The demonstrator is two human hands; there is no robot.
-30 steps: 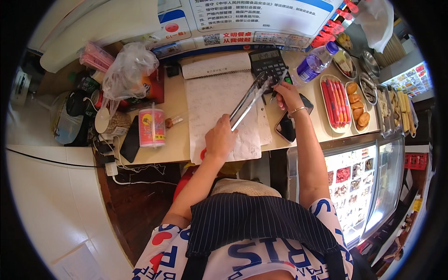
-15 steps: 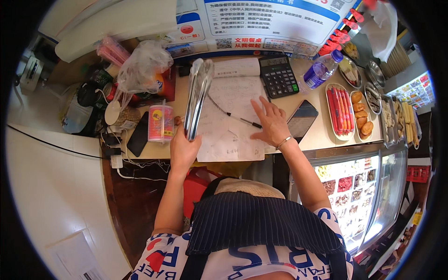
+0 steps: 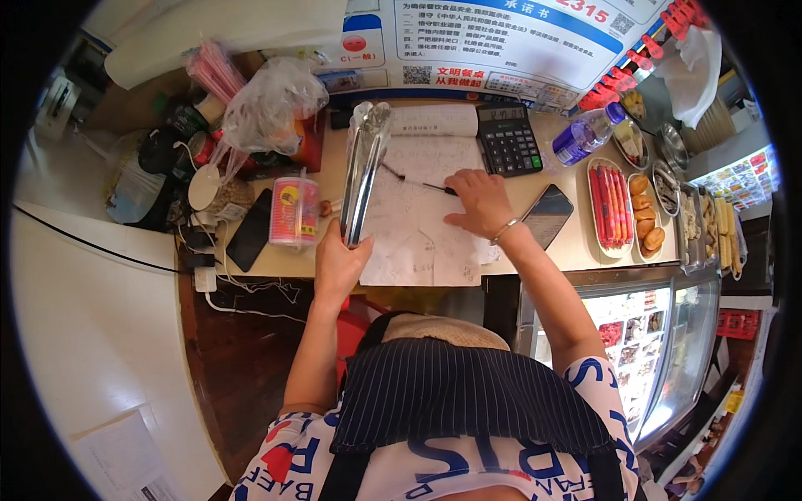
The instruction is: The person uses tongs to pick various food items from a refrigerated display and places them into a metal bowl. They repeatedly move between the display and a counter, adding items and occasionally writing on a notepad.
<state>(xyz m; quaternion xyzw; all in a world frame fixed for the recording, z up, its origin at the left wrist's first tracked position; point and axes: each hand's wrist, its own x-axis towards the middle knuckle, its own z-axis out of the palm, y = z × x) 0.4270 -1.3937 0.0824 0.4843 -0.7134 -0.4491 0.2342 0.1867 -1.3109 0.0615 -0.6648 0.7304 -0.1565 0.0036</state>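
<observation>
- The left hand (image 3: 338, 263) is wrapped round the lower end of a pair of metal tongs (image 3: 369, 182), which point away from the person over the left part of the notebook page.
- The right hand (image 3: 482, 203) lies low over the page, a black pen (image 3: 436, 186) reaching under its fingers; whether they grip it I cannot tell.
- Beneath both, the spiral notebook (image 3: 422, 242) lies spread, with handwriting on it – whether any entry is complete does not show.
- Judging by this, the work looks midway: notebook laid out, pen at the fingers, but the tongs not set down and the pen not raised.
- Just beyond the right hand is the calculator (image 3: 510, 142), its display showing digits; a smartphone (image 3: 549, 215) lies beside the wrist.
- A second ago the tongs slanted across the page towards the raised right hand – now they stand off to its left.
- Half a second ago the right fingers were spread; now they are closer together, with hand and pen farther up the page.
</observation>
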